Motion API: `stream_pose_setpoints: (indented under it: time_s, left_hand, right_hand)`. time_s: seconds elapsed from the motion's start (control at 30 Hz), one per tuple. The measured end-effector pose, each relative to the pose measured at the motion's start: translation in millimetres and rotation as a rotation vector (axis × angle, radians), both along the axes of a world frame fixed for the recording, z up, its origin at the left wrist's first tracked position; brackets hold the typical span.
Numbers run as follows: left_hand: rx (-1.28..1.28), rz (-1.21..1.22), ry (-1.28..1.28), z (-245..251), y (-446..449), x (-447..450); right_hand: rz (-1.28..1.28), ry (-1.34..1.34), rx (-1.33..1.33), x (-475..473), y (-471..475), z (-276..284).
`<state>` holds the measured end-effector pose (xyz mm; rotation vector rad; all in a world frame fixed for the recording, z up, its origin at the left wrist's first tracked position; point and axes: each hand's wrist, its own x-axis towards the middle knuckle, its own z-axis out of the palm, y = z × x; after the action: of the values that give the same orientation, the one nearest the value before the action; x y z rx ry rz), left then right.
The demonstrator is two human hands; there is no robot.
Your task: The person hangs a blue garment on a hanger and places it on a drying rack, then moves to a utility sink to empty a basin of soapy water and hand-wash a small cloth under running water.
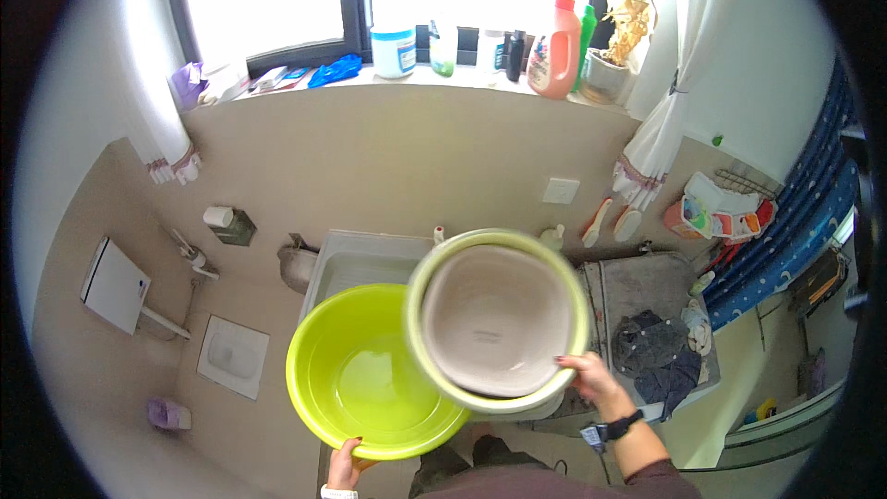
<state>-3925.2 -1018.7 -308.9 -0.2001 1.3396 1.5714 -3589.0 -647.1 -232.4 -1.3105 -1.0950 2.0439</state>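
My left hand [346, 464] grips the near rim of a bright green plastic basin [378, 381], which is empty inside. My right hand [589, 378] holds the right rim of a pale green basin [581, 298] with a greyish-beige basin [495, 322] nested in it. These nested basins are tilted up and overlap the upper right edge of the bright green one. Behind both stands a grey washing sink [374, 249], largely hidden by the basins.
Dark clothes [655, 353] lie on a grey covered surface [637, 284] to the right. Bottles, among them a pink detergent bottle [556, 52], line the windowsill [485, 85]. A squat toilet [233, 357] is in the floor at left; a blue curtain [783, 242] hangs at right.
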Motion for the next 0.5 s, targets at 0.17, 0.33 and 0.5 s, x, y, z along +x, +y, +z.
stream_pose_setpoints:
  time_s: [0.17, 0.33, 0.5]
  left_hand:
    - [0.001, 0.088, -0.035, -23, -12, 7]
    - [0.135, 0.204, -0.104, -53, -27, 14]
    - [0.177, 0.223, -0.099, -61, -31, 12]
  right_hand:
    - [0.450, 0.029, -0.119, -126, -51, -44]
    - [0.572, -0.110, -0.178, -183, -92, -76]
    - [0.648, -0.160, -0.224, -182, -106, -80]
